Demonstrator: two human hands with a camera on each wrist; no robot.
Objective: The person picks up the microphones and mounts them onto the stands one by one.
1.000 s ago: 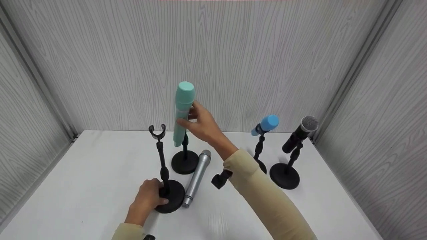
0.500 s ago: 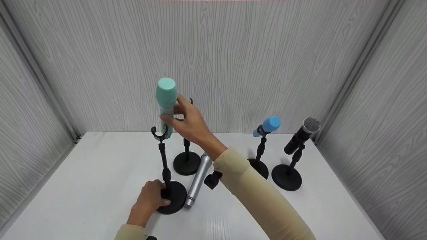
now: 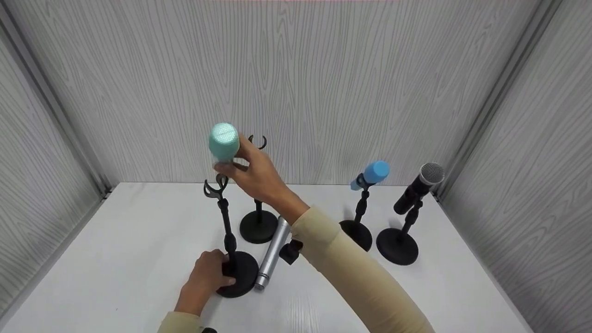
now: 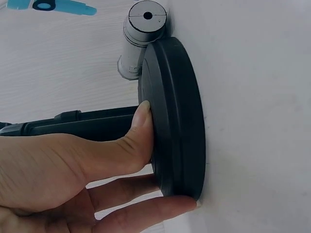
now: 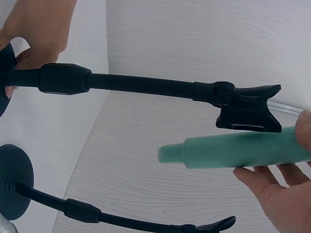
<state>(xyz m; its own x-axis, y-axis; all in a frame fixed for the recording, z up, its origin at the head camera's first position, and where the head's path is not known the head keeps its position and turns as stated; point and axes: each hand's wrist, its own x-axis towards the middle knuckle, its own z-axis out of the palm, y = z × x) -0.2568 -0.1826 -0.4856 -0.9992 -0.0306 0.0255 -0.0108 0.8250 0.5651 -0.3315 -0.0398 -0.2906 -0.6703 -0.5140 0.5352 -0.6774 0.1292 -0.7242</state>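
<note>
My right hand (image 3: 259, 178) holds a teal microphone (image 3: 224, 141) by its body, head tipped toward the head camera. In the right wrist view, the microphone's handle (image 5: 218, 151) lies right beside the forked clip (image 5: 250, 109) of the near black microphone stand (image 3: 230, 241); whether they touch, I cannot tell. My left hand (image 3: 206, 274) grips that stand's round base. The left wrist view shows the thumb on top of the base (image 4: 177, 121) and fingers at its edge. Most of the microphone's handle is hidden in the head view.
A second stand (image 3: 258, 227) with a bare clip stands behind. A silver microphone (image 3: 273, 259) lies against the near base. At right, two stands carry a blue microphone (image 3: 376, 171) and a black one (image 3: 418, 188). Grey wood-grain walls (image 3: 323, 92) enclose the white table (image 3: 115, 240).
My right hand has carried the teal microphone left, from in front of the back stand to the near stand's clip, tipping its head forward. The near clip has turned slightly. My left hand stays put.
</note>
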